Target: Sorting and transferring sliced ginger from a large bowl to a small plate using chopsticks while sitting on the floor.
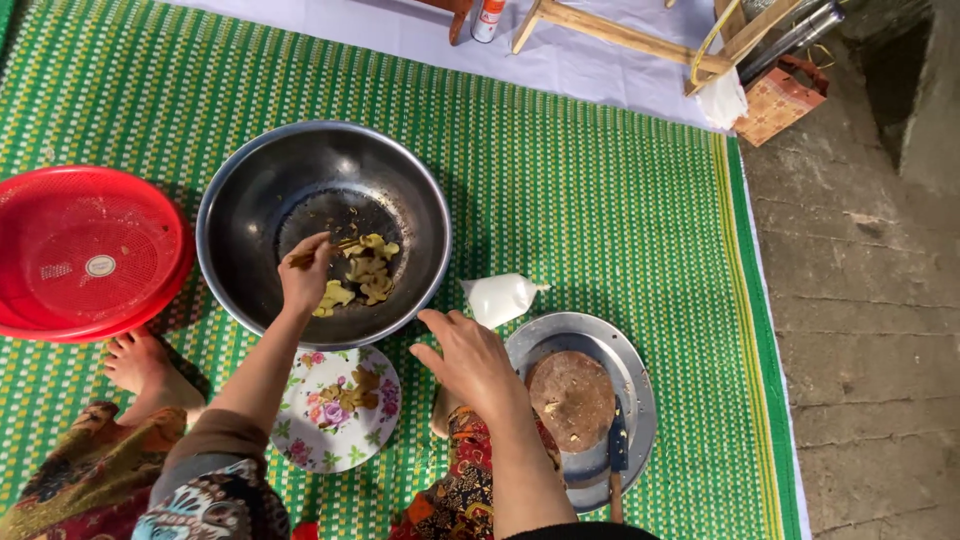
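1. Head view, left hand (308, 272): it reaches into the steel bowl (215, 200). The fingers are closed around thin sticks (335, 248), which look like chopsticks. The stick tips point at the yellowish slices (365, 270).
2. Head view, slices: they lie in a loose heap on the bowl floor, just right of the left hand. A few sit under the hand near the front wall.
3. Head view, right hand (470, 360): the fingers are spread, the palm faces down, and it holds nothing. It hovers just outside the bowl's near right rim, above a knee.
4. Step in hand, as a judgement: the slices are being turned or picked over in the bowl with the sticks. The right hand is idle.
5. Next move, as a judgement: the stick tips must close on one slice. Alternatively, they sweep under the heap while the bowl stays put. The right hand is near enough to steady the rim.
6. Head view, surroundings:
   - A floral plate (300, 440) with a few more pieces lies in front of the bowl.
   - A red basket (90, 250) lies to the left.
   - A white bag (500, 297) lies to the right.
   - A metal tray (630, 360) carries a round block (570, 398) and a knife (617, 450).
   - All of these rest on a green mat (600, 200).
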